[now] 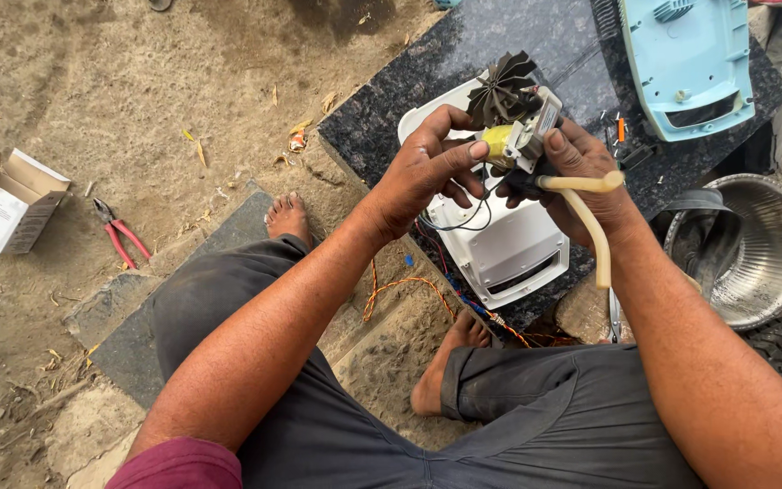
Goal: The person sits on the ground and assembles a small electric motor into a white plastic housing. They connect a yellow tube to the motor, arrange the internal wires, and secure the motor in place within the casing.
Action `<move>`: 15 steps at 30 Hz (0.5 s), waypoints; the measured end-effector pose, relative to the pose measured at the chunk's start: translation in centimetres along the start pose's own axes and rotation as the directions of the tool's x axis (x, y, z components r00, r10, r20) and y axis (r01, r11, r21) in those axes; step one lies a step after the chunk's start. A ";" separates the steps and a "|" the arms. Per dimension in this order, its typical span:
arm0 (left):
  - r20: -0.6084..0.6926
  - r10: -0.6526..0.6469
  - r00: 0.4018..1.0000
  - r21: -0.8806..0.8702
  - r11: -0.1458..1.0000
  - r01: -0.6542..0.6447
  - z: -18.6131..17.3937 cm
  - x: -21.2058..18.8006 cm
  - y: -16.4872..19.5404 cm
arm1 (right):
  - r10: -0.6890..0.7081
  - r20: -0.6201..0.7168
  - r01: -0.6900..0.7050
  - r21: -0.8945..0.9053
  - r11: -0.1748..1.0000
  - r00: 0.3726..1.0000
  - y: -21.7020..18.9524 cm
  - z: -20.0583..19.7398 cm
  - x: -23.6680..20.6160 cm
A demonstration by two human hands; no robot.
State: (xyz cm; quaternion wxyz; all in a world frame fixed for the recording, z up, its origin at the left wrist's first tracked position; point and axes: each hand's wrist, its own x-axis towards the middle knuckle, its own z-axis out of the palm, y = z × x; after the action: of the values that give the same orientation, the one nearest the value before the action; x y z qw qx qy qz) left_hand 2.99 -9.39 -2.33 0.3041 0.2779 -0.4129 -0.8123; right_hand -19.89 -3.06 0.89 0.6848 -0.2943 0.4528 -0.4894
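The dark stone slab lies beneath both hands. The white plastic housing rests on it, directly under the hands. The pale blue housing sits beyond the right hand, well apart; the steel bowl stands to that hand's outer side. The small motor, black fan uppermost, is held between the hands above the white housing. The left hand is curled about the motor, its index finger extended onto the yellow winding. The right hand is closed on the motor's far side and a cream-coloured tube. Red-handled pliers lie on the ground, far left.
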 end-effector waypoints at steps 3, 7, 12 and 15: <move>0.032 0.004 0.999 0.012 1.000 -0.005 -0.1 -0.6 0.2 | -0.009 0.050 0.011 -0.037 0.999 0.999 0.0 -0.1 -0.1; 0.046 -0.017 0.999 0.060 0.998 0.014 -0.3 -0.8 0.3 | 0.003 0.032 0.000 -0.098 0.995 0.999 0.4 -0.6 -0.6; 0.017 -0.078 0.997 0.234 0.970 0.072 -1.4 0.5 0.8 | -0.019 0.111 0.020 -0.010 1.000 0.994 0.5 -2.9 0.4; -0.101 -0.080 0.992 0.321 0.941 0.108 -2.3 1.1 0.9 | -0.045 0.144 0.044 0.005 0.999 0.989 0.6 -3.8 0.7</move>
State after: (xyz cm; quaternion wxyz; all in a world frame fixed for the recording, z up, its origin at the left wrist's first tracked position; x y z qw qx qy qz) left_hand 4.08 -11.77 -2.95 0.2325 0.3784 -0.5143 -0.7336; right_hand -23.07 -3.33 -1.41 0.7049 -0.3384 0.3948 -0.4824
